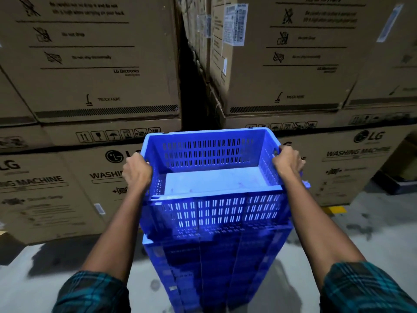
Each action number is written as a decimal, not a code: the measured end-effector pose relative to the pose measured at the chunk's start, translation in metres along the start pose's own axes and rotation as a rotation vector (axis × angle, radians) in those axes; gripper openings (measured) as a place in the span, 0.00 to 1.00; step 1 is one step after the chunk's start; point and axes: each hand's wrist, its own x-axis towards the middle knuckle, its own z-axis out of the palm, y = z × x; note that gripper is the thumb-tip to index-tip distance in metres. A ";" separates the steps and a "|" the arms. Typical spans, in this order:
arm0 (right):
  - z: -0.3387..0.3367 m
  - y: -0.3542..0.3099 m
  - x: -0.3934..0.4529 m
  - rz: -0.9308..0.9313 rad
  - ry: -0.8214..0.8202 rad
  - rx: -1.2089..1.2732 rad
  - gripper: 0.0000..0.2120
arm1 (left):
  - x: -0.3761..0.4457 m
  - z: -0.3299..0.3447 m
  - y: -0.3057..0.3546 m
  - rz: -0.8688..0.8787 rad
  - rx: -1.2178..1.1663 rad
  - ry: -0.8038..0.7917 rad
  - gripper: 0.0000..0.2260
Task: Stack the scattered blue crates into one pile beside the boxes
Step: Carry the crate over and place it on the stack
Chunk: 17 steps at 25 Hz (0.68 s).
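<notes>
Top blue perforated plastic crate (214, 177) at centre, seated on the pile of blue plastic crates (216, 267). Left grip (137, 171) at 9 o'clock and right grip (287, 163) at 3 o'clock, both clasping its rim. Brown cardboard washing-machine boxes (90, 64) at 12 o'clock; grey concrete floor (372, 233) below.

Bare forearms, checked shirt.
Both sleeves, left sleeve (90, 292) and right sleeve (365, 288), are dark teal plaid, pushed up near the elbows.
</notes>
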 end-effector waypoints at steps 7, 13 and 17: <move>-0.005 0.000 -0.051 -0.191 -0.119 0.055 0.18 | -0.023 -0.001 0.007 0.329 0.089 0.067 0.14; -0.012 0.001 -0.123 -0.625 -0.270 0.046 0.21 | -0.083 -0.008 0.008 0.755 -0.147 -0.548 0.30; -0.017 0.001 -0.135 -0.732 -0.278 -0.018 0.19 | -0.094 -0.013 0.003 0.917 -0.008 -0.537 0.29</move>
